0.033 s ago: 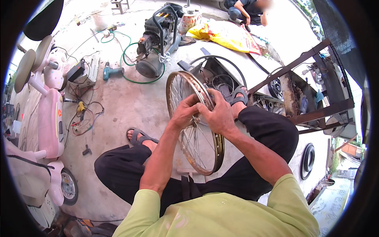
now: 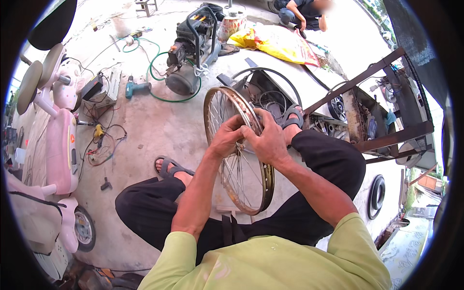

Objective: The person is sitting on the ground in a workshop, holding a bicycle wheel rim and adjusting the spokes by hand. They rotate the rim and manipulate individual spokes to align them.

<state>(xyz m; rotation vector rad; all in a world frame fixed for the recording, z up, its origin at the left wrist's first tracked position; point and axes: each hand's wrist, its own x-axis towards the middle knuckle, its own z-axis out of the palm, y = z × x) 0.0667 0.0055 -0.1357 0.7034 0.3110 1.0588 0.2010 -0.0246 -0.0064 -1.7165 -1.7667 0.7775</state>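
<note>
The rusty spoked metal wheel rim (image 2: 239, 159) stands upright between the knees. The left hand (image 2: 226, 137) and right hand (image 2: 267, 140) pinch spokes at its upper edge. Below that hold nothing braces it, so it could roll or nip fingers.

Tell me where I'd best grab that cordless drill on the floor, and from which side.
Grip the teal cordless drill by its handle, the part that juts off the body, probably coming straight down from above. It lies flat on its side on the concrete floor, so the handle is exposed. A green hose curls close by on one side; avoid snagging it.
</note>
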